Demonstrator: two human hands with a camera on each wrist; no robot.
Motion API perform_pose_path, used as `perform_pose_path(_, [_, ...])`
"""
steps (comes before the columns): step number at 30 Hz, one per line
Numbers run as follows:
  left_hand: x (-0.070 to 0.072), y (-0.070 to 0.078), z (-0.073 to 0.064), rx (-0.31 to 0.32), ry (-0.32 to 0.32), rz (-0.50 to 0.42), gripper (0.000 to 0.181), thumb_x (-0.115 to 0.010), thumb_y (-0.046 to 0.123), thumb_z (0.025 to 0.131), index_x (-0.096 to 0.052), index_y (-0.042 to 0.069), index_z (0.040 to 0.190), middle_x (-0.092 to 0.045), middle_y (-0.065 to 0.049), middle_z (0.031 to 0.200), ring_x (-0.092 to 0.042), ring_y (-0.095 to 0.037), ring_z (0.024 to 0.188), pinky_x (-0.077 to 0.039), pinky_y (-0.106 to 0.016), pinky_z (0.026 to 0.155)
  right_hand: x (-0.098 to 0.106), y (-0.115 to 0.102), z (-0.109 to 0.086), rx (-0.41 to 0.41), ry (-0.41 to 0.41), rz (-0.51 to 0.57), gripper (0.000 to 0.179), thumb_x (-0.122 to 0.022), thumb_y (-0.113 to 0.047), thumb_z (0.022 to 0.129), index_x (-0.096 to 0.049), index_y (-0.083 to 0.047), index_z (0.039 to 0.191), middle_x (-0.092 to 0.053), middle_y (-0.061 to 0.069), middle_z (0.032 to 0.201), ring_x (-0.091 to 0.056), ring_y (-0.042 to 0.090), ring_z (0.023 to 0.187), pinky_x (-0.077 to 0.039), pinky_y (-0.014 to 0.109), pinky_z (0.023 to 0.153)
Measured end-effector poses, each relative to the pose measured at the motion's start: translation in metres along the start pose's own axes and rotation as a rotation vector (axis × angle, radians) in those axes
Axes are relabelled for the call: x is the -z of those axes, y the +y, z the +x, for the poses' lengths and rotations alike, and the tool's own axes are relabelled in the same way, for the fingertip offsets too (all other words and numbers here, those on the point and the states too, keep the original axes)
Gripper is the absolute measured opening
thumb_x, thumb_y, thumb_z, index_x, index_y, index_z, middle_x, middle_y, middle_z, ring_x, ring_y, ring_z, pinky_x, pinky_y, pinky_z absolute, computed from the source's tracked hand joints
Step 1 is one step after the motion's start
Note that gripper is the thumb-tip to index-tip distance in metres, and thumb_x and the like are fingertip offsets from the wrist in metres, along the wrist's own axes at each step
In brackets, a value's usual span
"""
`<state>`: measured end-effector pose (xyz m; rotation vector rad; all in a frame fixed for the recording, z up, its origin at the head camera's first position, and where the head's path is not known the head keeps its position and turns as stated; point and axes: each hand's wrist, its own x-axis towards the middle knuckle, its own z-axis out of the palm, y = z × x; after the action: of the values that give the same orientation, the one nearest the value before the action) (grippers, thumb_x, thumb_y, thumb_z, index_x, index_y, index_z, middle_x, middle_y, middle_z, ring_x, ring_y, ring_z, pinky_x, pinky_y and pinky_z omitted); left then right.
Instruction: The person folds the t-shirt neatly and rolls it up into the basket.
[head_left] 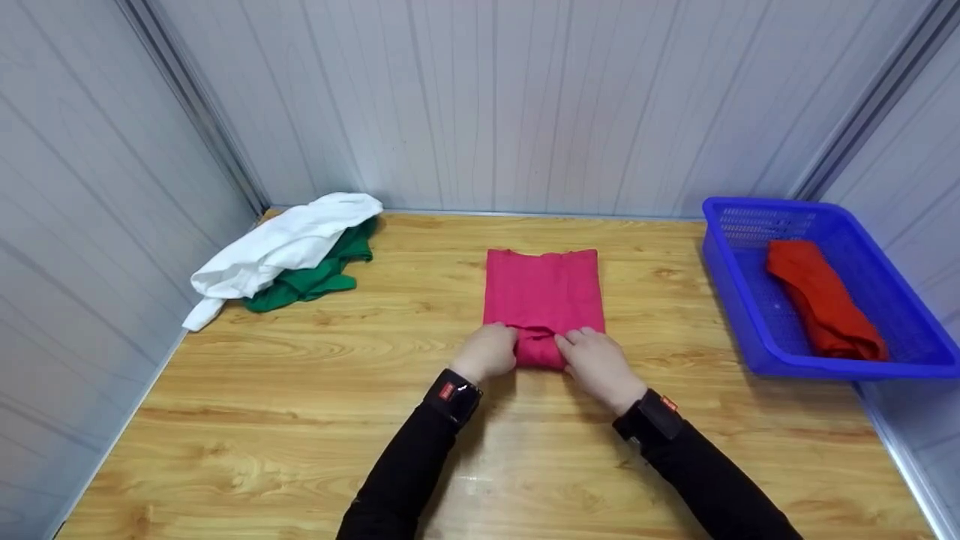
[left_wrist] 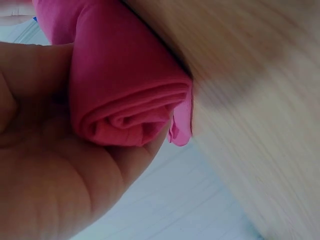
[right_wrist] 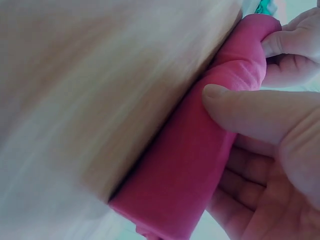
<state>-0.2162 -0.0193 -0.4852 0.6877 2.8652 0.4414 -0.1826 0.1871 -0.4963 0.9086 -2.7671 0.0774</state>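
Note:
A pink cloth (head_left: 544, 285), folded into a flat rectangle, lies mid-table with its near edge rolled up. My left hand (head_left: 486, 352) grips the left end of that roll; in the left wrist view the spiral layers of the rolled end (left_wrist: 132, 112) show between thumb and fingers. At the roll's right part, my right hand (head_left: 600, 367) holds on, its thumb (right_wrist: 240, 107) laid over the pink roll (right_wrist: 170, 165) and its fingers curled behind it. Beyond the roll, the rest of the cloth stays flat on the wood.
To the right stands a blue plastic basket (head_left: 761, 330) with a folded orange-red cloth (head_left: 825, 304) inside. A crumpled white cloth (head_left: 289, 244) overlaps a green cloth (head_left: 319, 281) at the back left. Panel walls (head_left: 480, 105) bound the wooden table (head_left: 300, 405) at the back and sides.

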Motion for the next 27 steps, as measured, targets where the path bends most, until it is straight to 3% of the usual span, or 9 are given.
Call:
perform_pose_path(7, [-0.006,-0.001,-0.004,-0.004,0.043,0.068,0.026,-0.064,0.004,0.081,-0.069,0.001,0.106,-0.067,-0.016,0.106,-0.064,-0.033,0.099,-0.054,-0.044,0.086,-0.001,0.003,0.002,0.01,-0.005,0.017,0.039,-0.079,-0.01,0.08,-0.068,0.002,0.116,-0.067,0.015,0.099,-0.06,0.033,0.09,-0.053,0.045,0.08])
perform_pose_path(13, [-0.008,0.005,-0.012,-0.007,0.101,0.182,0.027,-0.066,0.005,0.08,-0.068,0.0,0.107,-0.065,-0.015,0.106,-0.064,-0.031,0.096,-0.056,-0.043,0.08,-0.002,0.005,0.002,0.008,0.0,0.047,0.036,-0.079,-0.008,0.08,-0.07,0.0,0.113,-0.067,0.014,0.098,-0.061,0.033,0.09,-0.053,0.045,0.08])
perform_pose_path(21, [-0.012,0.018,-0.022,-0.076,0.283,0.389,0.024,-0.071,0.012,0.078,-0.069,0.004,0.101,-0.062,-0.011,0.097,-0.061,-0.026,0.088,-0.055,-0.036,0.069,-0.003,0.008,0.003,-0.001,-0.007,0.087,0.032,-0.077,-0.005,0.081,-0.07,0.001,0.112,-0.067,0.014,0.098,-0.061,0.034,0.091,-0.053,0.046,0.079])
perform_pose_path(27, [-0.015,0.019,-0.022,-0.109,0.349,0.403,0.02,-0.074,0.006,0.075,-0.069,0.007,0.094,-0.06,-0.008,0.092,-0.06,-0.023,0.085,-0.054,-0.033,0.066,-0.003,0.008,0.003,-0.012,-0.013,0.121,0.032,-0.076,-0.004,0.082,-0.07,0.001,0.114,-0.067,0.015,0.1,-0.061,0.034,0.093,-0.053,0.045,0.081])
